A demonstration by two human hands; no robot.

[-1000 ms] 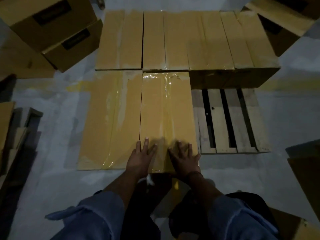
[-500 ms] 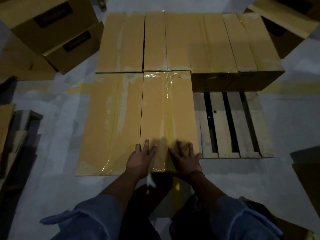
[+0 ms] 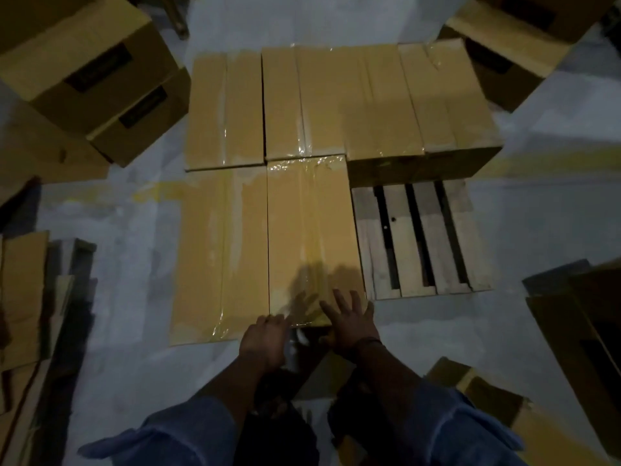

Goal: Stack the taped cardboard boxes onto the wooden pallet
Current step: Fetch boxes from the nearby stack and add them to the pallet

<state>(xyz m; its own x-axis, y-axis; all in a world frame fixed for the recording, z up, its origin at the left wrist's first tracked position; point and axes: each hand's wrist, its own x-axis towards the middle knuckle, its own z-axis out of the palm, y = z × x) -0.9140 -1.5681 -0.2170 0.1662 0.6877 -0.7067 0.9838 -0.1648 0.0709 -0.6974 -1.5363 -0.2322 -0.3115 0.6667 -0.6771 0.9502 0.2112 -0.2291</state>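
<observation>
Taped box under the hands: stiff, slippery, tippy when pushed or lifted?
Probably stiff: the taped box shows flat faces and square edges. Glossy tape likely makes its top slick under the right hand. Long, lying flat, it seems unlikely to tip, but may pivot if pushed off-centre.

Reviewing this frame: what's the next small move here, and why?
Probably lift both hands off and turn for another box. The front middle box looks seated, its far end against the back row; the right hand lies flat on its near end, the left hand at its near edge. Bare pallet slats to its right look like the open spot.
</observation>
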